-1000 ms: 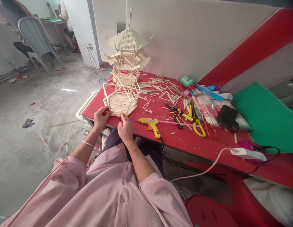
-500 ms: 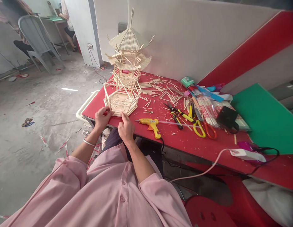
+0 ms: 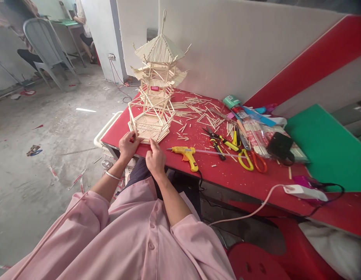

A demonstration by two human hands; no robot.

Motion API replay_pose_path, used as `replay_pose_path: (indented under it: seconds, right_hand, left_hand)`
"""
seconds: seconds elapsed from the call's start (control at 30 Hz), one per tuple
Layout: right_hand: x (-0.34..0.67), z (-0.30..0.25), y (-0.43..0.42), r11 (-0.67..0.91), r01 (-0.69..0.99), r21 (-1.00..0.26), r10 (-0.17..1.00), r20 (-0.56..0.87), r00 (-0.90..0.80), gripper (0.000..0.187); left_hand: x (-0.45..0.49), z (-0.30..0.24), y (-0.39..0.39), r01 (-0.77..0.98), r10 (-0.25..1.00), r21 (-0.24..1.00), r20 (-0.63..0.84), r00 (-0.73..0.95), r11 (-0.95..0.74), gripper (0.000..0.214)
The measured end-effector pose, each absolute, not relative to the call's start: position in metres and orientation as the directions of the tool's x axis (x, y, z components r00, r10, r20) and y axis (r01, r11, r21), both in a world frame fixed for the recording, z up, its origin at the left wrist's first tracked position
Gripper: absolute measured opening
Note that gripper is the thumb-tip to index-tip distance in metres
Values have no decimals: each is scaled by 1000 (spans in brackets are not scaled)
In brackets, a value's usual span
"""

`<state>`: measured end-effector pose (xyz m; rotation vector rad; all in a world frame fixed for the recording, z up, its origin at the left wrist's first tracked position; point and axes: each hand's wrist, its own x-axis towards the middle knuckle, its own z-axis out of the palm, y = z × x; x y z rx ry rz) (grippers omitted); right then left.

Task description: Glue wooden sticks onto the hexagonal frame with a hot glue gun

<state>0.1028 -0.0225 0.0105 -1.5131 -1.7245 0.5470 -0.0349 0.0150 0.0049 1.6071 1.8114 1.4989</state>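
Observation:
A pagoda model [image 3: 151,120] built of thin wooden sticks stands upright at the red table's left end, with tiered roofs over an open hexagonal base. At the base's front left corner, my left hand [image 3: 128,145] is closed, thumb and fingers pinching the edge. My right hand [image 3: 156,158] is at the front edge, its index finger against the sticks and the other fingers curled; what lies under its fingertips is hidden. Just right of that hand lies a yellow glue gun [image 3: 186,154], a clear glue stick projecting from its back.
Loose sticks [image 3: 194,107] litter the red table [image 3: 227,179]. Pliers [image 3: 217,144], yellow-handled scissors [image 3: 246,159] and bagged sticks [image 3: 256,136] lie to the right. A green board [image 3: 328,151] and a white power strip [image 3: 305,190] are farther right. People sit near a grey chair [image 3: 46,46].
My left hand has shifted slightly right along the base's front edge, its forearm following. My right hand and the pagoda model stay nearly where they were.

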Motion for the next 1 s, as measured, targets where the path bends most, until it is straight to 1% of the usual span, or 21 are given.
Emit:
replay_pose_path:
  seconds: [0.1, 0.2, 0.27, 0.3, 0.43, 0.53, 0.7, 0.77, 0.87, 1.0]
  right_hand:
    - [105, 9, -26, 267, 615, -742, 934, 357, 25, 56]
    - [113, 10, -32, 330, 641, -693, 863, 496, 92, 37]
    - [120, 12, -34, 313, 721, -619, 819, 560, 126, 28]
    - [124, 13, -34, 290, 766, -573, 799, 586, 136, 26]
    - [139, 19, -26, 204, 890, -408, 733, 666, 137, 27]
    - [145, 21, -20, 191, 920, -342, 730, 676, 100, 28]
    - [144, 22, -20, 185, 936, -301, 751, 658, 63, 24]
    - [143, 21, -21, 232, 939, -256, 757, 653, -9, 24]
    - [138, 17, -22, 309, 938, -154, 764, 628, -149, 27]
    - [129, 9, -24, 307, 948, -81, 779, 594, -201, 37]
  left_hand:
    - [-35, 5, 15, 567, 852, 807, 407, -330, -165, 21]
    - [-35, 5, 15, 572, 850, 802, 415, -325, -173, 21]
    - [-35, 5, 15, 578, 850, 797, 419, -320, -175, 20]
    - [-35, 5, 14, 581, 849, 795, 420, -319, -175, 20]
    - [-34, 5, 14, 586, 846, 791, 427, -320, -177, 18]
    - [-34, 6, 13, 591, 842, 785, 436, -317, -185, 17]
    - [-33, 6, 13, 593, 845, 784, 434, -313, -183, 17]
    - [-34, 5, 13, 595, 847, 783, 433, -310, -182, 16]
    - [-34, 3, 14, 596, 844, 781, 439, -308, -189, 16]
    - [-34, 2, 14, 589, 833, 782, 456, -314, -206, 17]
